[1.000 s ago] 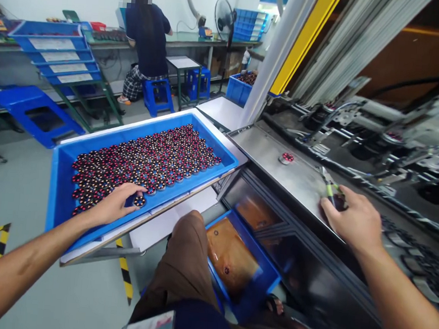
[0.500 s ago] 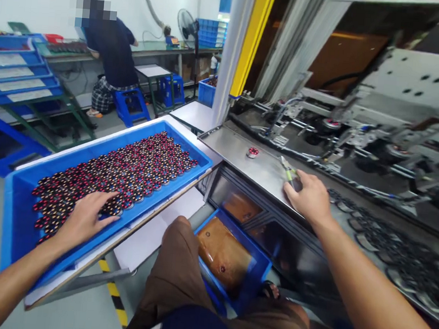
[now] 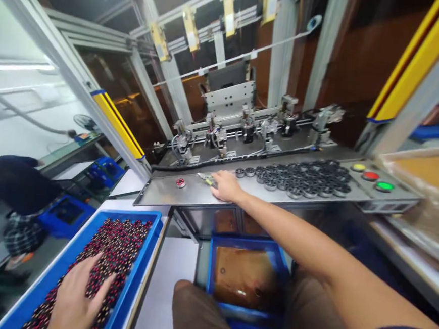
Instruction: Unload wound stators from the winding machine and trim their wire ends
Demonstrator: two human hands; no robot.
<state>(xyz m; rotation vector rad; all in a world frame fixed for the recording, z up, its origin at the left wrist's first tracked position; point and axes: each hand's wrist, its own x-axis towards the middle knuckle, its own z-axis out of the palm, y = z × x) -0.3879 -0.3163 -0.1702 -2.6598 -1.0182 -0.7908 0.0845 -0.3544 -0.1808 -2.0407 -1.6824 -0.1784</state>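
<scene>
My left hand (image 3: 78, 293) is over the blue tray (image 3: 156, 228) at the lower left, with thumb and fingers apart. Beneath it lie many small round black parts (image 3: 122, 235) with red and copper-coloured segments, like little motor stators. On the metal ledge of the machine, my right hand (image 3: 226, 186) is closed around the green handles of a small pair of pliers (image 3: 207, 180). The pliers' jaws point left. A single red-topped round part (image 3: 180, 182) sits on the ledge left of the pliers.
Several rows of black ring-shaped parts (image 3: 305, 176) cover the ledge to the right. Yellow, red and green buttons (image 3: 385, 186) are at its right end. Machine fixtures (image 3: 217, 136) stand behind. Below is a blue bin (image 3: 211, 265) with brown contents. A co-worker (image 3: 16, 184) is at far left.
My view has swung right and up, showing more of the machine, the black rings and the buttons. My left hand stays above the tray; my right hand stays at the pliers.
</scene>
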